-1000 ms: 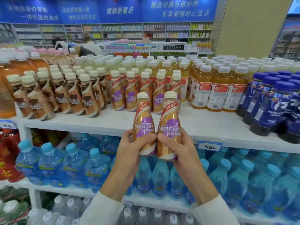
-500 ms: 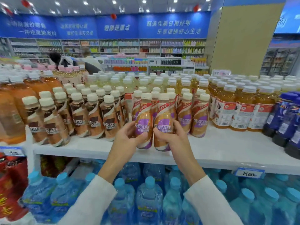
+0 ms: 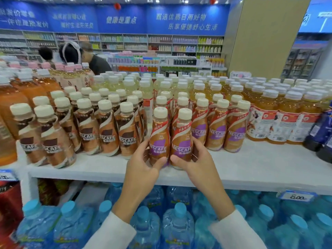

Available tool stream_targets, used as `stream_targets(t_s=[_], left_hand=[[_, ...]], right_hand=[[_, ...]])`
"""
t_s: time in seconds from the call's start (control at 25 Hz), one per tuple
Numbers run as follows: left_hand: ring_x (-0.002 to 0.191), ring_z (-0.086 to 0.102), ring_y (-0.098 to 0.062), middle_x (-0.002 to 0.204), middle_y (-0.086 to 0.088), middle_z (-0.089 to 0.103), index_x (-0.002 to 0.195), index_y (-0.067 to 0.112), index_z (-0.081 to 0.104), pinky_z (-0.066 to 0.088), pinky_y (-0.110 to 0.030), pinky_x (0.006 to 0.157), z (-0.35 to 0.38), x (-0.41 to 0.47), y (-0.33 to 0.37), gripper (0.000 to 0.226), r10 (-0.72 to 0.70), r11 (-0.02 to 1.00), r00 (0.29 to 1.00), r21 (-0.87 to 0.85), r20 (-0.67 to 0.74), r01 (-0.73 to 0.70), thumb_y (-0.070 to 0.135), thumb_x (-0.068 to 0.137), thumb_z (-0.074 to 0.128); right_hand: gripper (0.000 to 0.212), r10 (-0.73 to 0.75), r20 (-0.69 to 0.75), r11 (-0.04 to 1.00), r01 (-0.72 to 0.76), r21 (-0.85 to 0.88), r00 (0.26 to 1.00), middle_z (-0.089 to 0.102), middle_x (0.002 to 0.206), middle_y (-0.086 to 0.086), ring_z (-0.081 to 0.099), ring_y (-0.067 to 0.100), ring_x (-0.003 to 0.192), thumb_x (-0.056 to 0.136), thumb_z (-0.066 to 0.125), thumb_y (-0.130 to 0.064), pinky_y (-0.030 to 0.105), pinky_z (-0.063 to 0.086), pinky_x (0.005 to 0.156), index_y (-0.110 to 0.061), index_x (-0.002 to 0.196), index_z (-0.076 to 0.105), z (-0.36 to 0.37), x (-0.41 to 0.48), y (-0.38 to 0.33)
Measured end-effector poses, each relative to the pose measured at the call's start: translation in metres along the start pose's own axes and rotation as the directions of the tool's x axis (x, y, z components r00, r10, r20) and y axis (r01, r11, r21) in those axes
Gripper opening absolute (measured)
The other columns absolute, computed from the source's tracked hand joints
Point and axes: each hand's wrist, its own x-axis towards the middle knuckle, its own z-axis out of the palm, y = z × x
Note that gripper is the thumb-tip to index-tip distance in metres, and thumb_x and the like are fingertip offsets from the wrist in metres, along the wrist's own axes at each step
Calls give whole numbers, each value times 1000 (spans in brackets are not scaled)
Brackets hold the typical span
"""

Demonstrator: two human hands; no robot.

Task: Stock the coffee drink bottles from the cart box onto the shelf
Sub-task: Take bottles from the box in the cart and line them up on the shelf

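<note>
Orange bottles (image 3: 10, 105) at 9 o'clock of the frame are cut off by its edge, and their labels cannot be read. Just right of them, brown-label bottles (image 3: 107, 133) stand in rows on the white shelf (image 3: 251, 168); those at the back show little but caps. At 8 o'clock a tag (image 3: 5, 175) is cut off and blurred, above red packs (image 3: 9, 200) that are only partly in view.

At the centre the left hand (image 3: 142, 169) grasps the left bottle (image 3: 159, 139), thumb across its lower front, most of the fingers wrapped behind it out of sight. Touching it at its 3 o'clock is the right bottle (image 3: 182, 139), grasped the same way by the right hand (image 3: 197, 164). Both bottles are upright near the shelf's front edge, directly before the purple row (image 3: 217, 130) at their 12 o'clock. The thumbs cover much of their bases, so I cannot tell whether they stand fully on the board.

Farther right come tea bottles (image 3: 291, 121), then at 3 o'clock blue bottles (image 3: 321, 130) sliced by the frame edge. At 6 o'clock, jugs (image 3: 177, 229) sit under the shelf, partly hidden by the forearms and white sleeves (image 3: 237, 230). At 4 o'clock a second tag (image 3: 297, 196) shows smeared digits.
</note>
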Motion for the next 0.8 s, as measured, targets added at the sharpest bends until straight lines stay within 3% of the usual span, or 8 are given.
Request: stream_targets(t_s=[0.08,0.12,0.28,0.44,0.8], left_hand=[[106,62,7,115,28,61,127,47,53,51,-10,86,2,-5,1,65,31,990,999,137,-43,-25,34,74,88],[106,61,2,113,26,58,127,46,53,52,-17,88,4,-6,1,65,38,979,996,203,-77,-22,38,73,88],[104,60,-11,111,13,56,132,28,56,53,-30,89,12,-5,3,69,54,946,981,323,-185,9,42,72,88],[109,62,-15,119,7,60,134,24,54,56,-40,94,16,7,5,70,31,949,982,314,-185,30,37,74,88],[120,58,-18,134,1,59,145,21,47,53,-41,101,20,14,0,76,32,944,980,329,-194,35,37,80,84]], right_hand=[[68,-30,-70,993,22,-114,997,68,118,-20,66,-2,106,70,89,-37,20,57,88,-44,128,55,2,-13,1],[65,-37,-102,988,21,-155,994,68,115,-22,66,-3,105,69,88,-41,19,57,86,-49,123,54,4,-18,1],[63,-71,-192,966,19,-260,979,64,123,-15,64,5,110,80,83,-32,35,56,97,-37,135,53,12,-15,4],[65,-51,-206,946,-19,-323,977,61,130,-10,61,11,115,85,80,-34,39,54,100,-29,142,49,15,-1,5],[66,-59,-223,920,-34,-390,973,59,137,-8,58,13,122,87,77,-38,40,52,104,-28,145,46,22,8,9]])
